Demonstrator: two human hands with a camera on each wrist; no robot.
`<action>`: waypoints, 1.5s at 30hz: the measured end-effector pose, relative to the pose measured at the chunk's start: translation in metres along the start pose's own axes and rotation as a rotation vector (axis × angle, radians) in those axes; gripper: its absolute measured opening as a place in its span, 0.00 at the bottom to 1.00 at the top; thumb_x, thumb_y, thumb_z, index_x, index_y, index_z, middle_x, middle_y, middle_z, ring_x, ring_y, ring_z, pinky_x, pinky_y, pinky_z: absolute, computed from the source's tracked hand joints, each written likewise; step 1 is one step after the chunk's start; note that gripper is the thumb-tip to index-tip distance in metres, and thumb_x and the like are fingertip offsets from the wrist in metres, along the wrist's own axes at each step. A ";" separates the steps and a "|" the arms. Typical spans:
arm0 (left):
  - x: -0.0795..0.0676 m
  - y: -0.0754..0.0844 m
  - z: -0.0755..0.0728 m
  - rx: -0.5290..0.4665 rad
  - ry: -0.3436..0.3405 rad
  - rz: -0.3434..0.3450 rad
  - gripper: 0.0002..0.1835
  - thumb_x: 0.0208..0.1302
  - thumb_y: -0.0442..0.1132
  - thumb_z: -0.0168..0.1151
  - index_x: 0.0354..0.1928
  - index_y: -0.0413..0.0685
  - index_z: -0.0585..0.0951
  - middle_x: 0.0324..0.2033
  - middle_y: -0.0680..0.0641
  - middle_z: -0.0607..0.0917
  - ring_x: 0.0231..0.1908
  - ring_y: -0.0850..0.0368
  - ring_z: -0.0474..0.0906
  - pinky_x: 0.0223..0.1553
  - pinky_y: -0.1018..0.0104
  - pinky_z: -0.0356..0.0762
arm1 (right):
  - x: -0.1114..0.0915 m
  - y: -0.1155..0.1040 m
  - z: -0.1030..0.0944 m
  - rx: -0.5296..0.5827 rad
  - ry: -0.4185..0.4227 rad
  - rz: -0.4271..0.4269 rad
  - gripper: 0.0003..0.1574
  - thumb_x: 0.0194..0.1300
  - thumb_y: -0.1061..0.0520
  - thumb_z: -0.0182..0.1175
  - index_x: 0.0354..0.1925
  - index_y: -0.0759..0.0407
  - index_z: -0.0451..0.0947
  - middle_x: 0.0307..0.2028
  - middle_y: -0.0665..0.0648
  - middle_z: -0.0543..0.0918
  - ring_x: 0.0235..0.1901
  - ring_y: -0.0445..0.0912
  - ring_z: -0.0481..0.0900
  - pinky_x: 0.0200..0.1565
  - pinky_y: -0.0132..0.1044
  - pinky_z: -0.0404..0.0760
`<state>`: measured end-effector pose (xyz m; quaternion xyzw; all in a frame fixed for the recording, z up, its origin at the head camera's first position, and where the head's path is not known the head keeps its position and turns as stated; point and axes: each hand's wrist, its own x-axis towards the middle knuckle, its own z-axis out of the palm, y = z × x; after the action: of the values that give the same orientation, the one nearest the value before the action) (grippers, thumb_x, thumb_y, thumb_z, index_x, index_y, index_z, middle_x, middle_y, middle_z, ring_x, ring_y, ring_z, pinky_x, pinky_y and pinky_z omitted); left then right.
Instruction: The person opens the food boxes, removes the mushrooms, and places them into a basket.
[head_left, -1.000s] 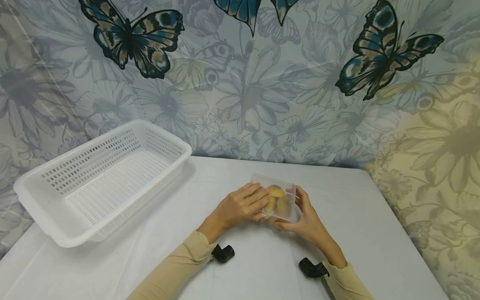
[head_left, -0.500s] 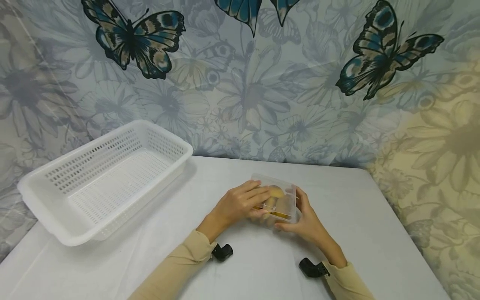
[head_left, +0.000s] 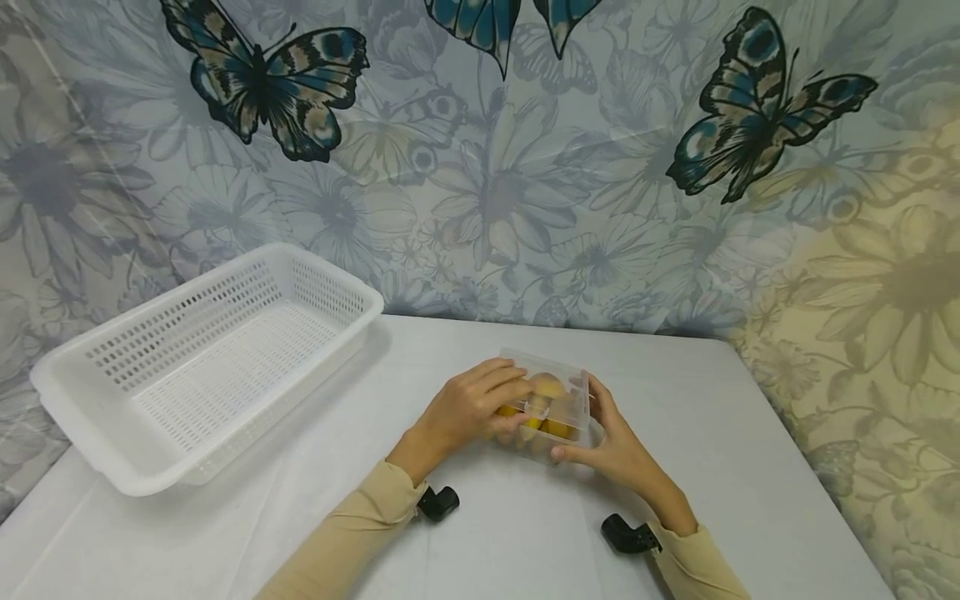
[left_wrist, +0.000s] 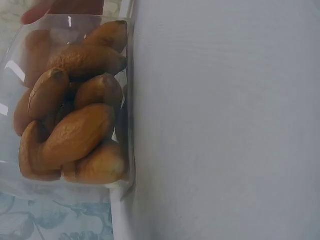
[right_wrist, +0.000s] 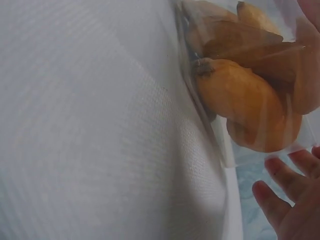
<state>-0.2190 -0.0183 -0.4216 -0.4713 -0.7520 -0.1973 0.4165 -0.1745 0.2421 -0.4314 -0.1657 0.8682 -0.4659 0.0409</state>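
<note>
A clear plastic box (head_left: 551, 408) with a translucent lid (head_left: 558, 371) stands on the white table in the head view. Inside are several curved orange-yellow fruits (left_wrist: 77, 135) with dark tips, packed in a pile; their kind is not plain. My left hand (head_left: 472, 404) holds the box's left side, fingers over the lid and thumb at the near edge. On the opposite side my right hand (head_left: 611, 433) grips the box, thumb at the near right corner and fingers behind the right side. In the right wrist view, fingertips (right_wrist: 280, 167) show beside the box wall.
A large white perforated plastic basket (head_left: 225, 367) stands to the left on the white-covered table (head_left: 712, 467). Behind the table hangs a cloth (head_left: 517, 192) printed with butterflies and flowers. Black wrist cameras (head_left: 438, 504) sit at both sleeves.
My left hand has drawn back slightly to the left on the lid. More bright yellow shows along the box's near edge. My right hand keeps nearly the same place.
</note>
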 end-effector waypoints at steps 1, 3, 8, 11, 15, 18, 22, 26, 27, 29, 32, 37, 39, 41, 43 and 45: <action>0.000 0.000 0.000 -0.001 0.002 -0.003 0.22 0.54 0.51 0.75 0.48 0.48 0.86 0.46 0.46 0.88 0.51 0.50 0.84 0.62 0.65 0.78 | 0.000 0.000 0.000 -0.001 0.003 0.001 0.74 0.53 0.52 0.76 0.79 0.51 0.34 0.76 0.66 0.52 0.71 0.70 0.57 0.61 0.78 0.60; 0.001 -0.001 -0.001 0.000 0.006 -0.005 0.21 0.54 0.50 0.75 0.47 0.48 0.86 0.46 0.46 0.88 0.51 0.50 0.84 0.60 0.66 0.78 | -0.001 0.000 0.000 -0.001 0.011 0.002 0.74 0.53 0.52 0.76 0.79 0.49 0.34 0.76 0.66 0.52 0.71 0.70 0.57 0.61 0.78 0.59; 0.002 -0.003 -0.003 0.006 0.019 -0.013 0.19 0.55 0.48 0.75 0.47 0.48 0.85 0.46 0.47 0.88 0.50 0.51 0.84 0.57 0.69 0.80 | -0.002 -0.001 -0.003 -0.003 0.027 -0.011 0.74 0.52 0.53 0.77 0.79 0.49 0.36 0.76 0.67 0.52 0.71 0.71 0.56 0.61 0.78 0.59; 0.004 -0.003 -0.006 -0.001 0.027 -0.033 0.17 0.56 0.45 0.74 0.47 0.48 0.85 0.46 0.47 0.87 0.50 0.52 0.84 0.56 0.70 0.81 | -0.003 -0.001 -0.005 -0.018 0.041 -0.031 0.74 0.51 0.54 0.77 0.79 0.53 0.37 0.76 0.68 0.51 0.71 0.71 0.57 0.62 0.77 0.60; 0.006 -0.002 -0.010 -0.038 0.022 -0.071 0.17 0.58 0.44 0.73 0.48 0.47 0.85 0.47 0.46 0.87 0.51 0.52 0.84 0.56 0.70 0.81 | -0.002 0.001 -0.006 -0.035 0.069 -0.075 0.73 0.49 0.56 0.79 0.78 0.57 0.40 0.76 0.68 0.50 0.71 0.69 0.58 0.64 0.71 0.62; 0.008 -0.002 -0.012 -0.074 0.016 -0.104 0.17 0.58 0.43 0.73 0.49 0.46 0.85 0.48 0.46 0.86 0.51 0.52 0.83 0.56 0.71 0.80 | 0.000 0.002 -0.007 -0.043 0.095 -0.114 0.71 0.47 0.57 0.80 0.77 0.58 0.44 0.76 0.66 0.53 0.71 0.66 0.59 0.69 0.56 0.66; 0.009 -0.001 -0.015 -0.103 0.020 -0.141 0.17 0.58 0.42 0.73 0.48 0.45 0.85 0.47 0.45 0.86 0.52 0.51 0.83 0.56 0.70 0.80 | 0.001 0.004 -0.007 -0.030 0.118 -0.181 0.66 0.45 0.60 0.80 0.73 0.61 0.50 0.75 0.64 0.56 0.69 0.62 0.63 0.65 0.24 0.65; 0.010 0.000 -0.016 -0.123 0.028 -0.168 0.16 0.59 0.41 0.72 0.48 0.44 0.85 0.47 0.44 0.86 0.52 0.51 0.83 0.57 0.68 0.80 | 0.001 0.005 -0.006 -0.026 0.134 -0.256 0.63 0.43 0.64 0.81 0.69 0.66 0.52 0.74 0.67 0.56 0.68 0.46 0.65 0.61 0.14 0.62; 0.010 0.001 -0.016 -0.128 0.031 -0.176 0.16 0.60 0.41 0.71 0.49 0.44 0.85 0.47 0.44 0.86 0.52 0.51 0.82 0.57 0.68 0.80 | 0.001 0.005 -0.006 -0.028 0.139 -0.267 0.62 0.43 0.64 0.81 0.68 0.67 0.53 0.74 0.68 0.56 0.67 0.40 0.65 0.61 0.13 0.63; 0.010 0.002 -0.016 -0.142 0.038 -0.190 0.16 0.61 0.40 0.70 0.49 0.44 0.84 0.48 0.44 0.86 0.52 0.51 0.82 0.57 0.68 0.80 | 0.001 0.004 -0.005 -0.031 0.145 -0.277 0.59 0.42 0.64 0.81 0.65 0.69 0.55 0.74 0.68 0.56 0.65 0.31 0.64 0.60 0.14 0.64; 0.010 0.003 -0.018 -0.159 0.049 -0.212 0.15 0.62 0.40 0.69 0.50 0.43 0.84 0.48 0.43 0.86 0.52 0.51 0.82 0.57 0.68 0.80 | 0.001 0.005 -0.005 -0.033 0.151 -0.281 0.55 0.43 0.64 0.81 0.61 0.70 0.56 0.74 0.67 0.57 0.62 0.27 0.64 0.60 0.16 0.66; 0.010 0.003 -0.018 -0.171 0.055 -0.233 0.14 0.64 0.40 0.67 0.50 0.43 0.84 0.48 0.43 0.86 0.52 0.51 0.82 0.56 0.68 0.81 | 0.002 0.005 -0.005 -0.042 0.160 -0.311 0.55 0.42 0.64 0.81 0.61 0.67 0.58 0.76 0.63 0.56 0.63 0.29 0.65 0.59 0.19 0.70; 0.010 0.003 -0.017 -0.170 0.054 -0.238 0.15 0.64 0.40 0.67 0.50 0.43 0.84 0.48 0.43 0.86 0.52 0.51 0.82 0.55 0.68 0.81 | 0.002 0.005 -0.005 -0.044 0.163 -0.324 0.58 0.42 0.63 0.81 0.65 0.64 0.58 0.76 0.60 0.55 0.64 0.30 0.65 0.59 0.20 0.71; 0.010 0.003 -0.018 -0.174 0.054 -0.246 0.16 0.63 0.40 0.68 0.51 0.43 0.84 0.48 0.44 0.86 0.52 0.51 0.82 0.56 0.68 0.81 | 0.002 0.004 -0.006 -0.055 0.168 -0.323 0.62 0.41 0.62 0.82 0.69 0.60 0.57 0.76 0.57 0.56 0.64 0.32 0.67 0.58 0.21 0.72; 0.010 0.003 -0.018 -0.176 0.060 -0.252 0.18 0.63 0.40 0.68 0.53 0.43 0.82 0.50 0.44 0.85 0.53 0.51 0.82 0.57 0.66 0.81 | 0.001 0.004 -0.006 -0.072 0.173 -0.313 0.68 0.42 0.61 0.82 0.74 0.56 0.53 0.76 0.55 0.57 0.65 0.39 0.69 0.58 0.22 0.73; 0.010 0.002 -0.018 -0.173 0.072 -0.257 0.20 0.63 0.40 0.68 0.56 0.42 0.81 0.51 0.43 0.84 0.53 0.50 0.82 0.57 0.65 0.81 | 0.001 0.004 -0.007 -0.079 0.174 -0.301 0.72 0.42 0.60 0.82 0.76 0.54 0.50 0.75 0.55 0.58 0.65 0.48 0.71 0.58 0.23 0.74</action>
<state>-0.2108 -0.0246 -0.4033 -0.3977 -0.7709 -0.3299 0.3724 -0.1783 0.2495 -0.4308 -0.2545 0.8516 -0.4447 -0.1112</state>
